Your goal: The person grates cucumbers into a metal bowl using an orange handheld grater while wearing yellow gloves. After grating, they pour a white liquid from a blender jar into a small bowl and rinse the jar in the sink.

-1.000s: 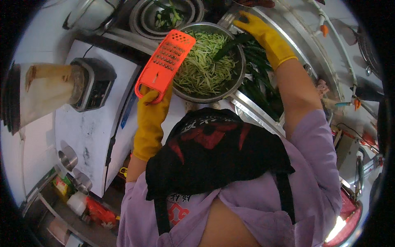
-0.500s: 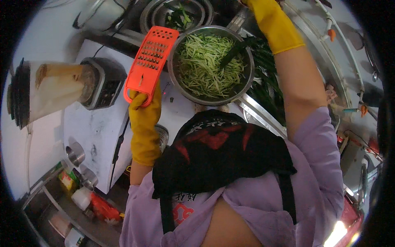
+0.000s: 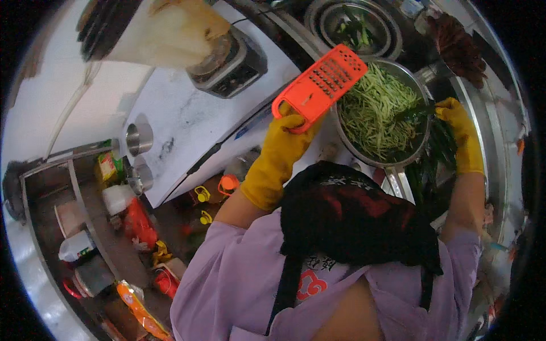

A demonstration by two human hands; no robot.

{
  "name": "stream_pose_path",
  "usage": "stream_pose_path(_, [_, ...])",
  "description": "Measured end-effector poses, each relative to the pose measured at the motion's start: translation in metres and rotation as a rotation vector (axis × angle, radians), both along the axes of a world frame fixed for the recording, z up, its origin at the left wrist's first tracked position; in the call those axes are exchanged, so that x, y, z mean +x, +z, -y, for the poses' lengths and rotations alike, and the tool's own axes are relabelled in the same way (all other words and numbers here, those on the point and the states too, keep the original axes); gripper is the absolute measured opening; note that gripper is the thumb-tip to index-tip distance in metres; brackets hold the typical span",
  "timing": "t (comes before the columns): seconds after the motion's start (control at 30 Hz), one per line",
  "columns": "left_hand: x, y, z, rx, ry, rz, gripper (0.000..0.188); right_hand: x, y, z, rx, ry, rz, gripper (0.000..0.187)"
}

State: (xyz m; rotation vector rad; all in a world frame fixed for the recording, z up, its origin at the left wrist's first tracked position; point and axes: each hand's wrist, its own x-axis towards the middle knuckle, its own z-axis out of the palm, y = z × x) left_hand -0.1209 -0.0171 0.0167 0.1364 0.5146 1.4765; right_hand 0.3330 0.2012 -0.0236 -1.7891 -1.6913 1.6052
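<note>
Gripping orange grater [image 3: 322, 85] in left hand [image 3: 289, 132], left of bowl [image 3: 418, 152]; right hand [image 3: 458, 126] pinching dark greens [image 3: 416, 112] at far rim.

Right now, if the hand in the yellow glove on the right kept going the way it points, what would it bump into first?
Probably the shredded green vegetables in the metal bowl. The right hand reaches leftward over the bowl's rim, holding a dark green vegetable. Depth is hard to judge here.

Bright, even light, heavy fisheye bending, black vignette, soft blur at rim.
</note>
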Motion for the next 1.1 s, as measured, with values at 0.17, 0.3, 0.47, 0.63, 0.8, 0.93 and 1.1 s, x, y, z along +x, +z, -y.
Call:
stream_pose_path(0.17, [-0.001,0.005,0.001,-0.017,0.012,0.070,0.060,0.005,0.045,-0.059,0.117,0.167,-0.256,0.034])
stream_pose_path(0.3, [0.003,0.013,-0.001,-0.005,0.034,0.101,0.062,-0.061,0.077,-0.071,0.551,-0.120,-0.299,0.048])
stream_pose_path(0.47, [0.000,0.011,0.004,0.010,0.008,0.078,0.062,-0.154,0.045,0.009,0.504,0.149,0.092,0.055])
stream_pose_path(0.63, [0.015,-0.009,-0.003,0.020,-0.061,-0.345,0.059,-0.167,-0.051,0.098,1.104,0.467,0.217,0.045])
stream_pose_path(0.8, [0.019,0.007,0.001,0.157,-0.143,-0.754,0.047,-0.154,-0.023,0.141,1.087,0.709,0.208,0.040])
stream_pose_path(0.93, [0.041,0.010,-0.010,0.259,-0.320,-1.510,0.040,-0.113,-0.005,0.140,0.976,0.419,0.375,0.040])
stream_pose_path(1.1, [0.073,0.000,-0.031,0.418,-0.145,-1.846,0.028,-0.108,-0.008,0.143,1.044,0.211,0.114,0.034])
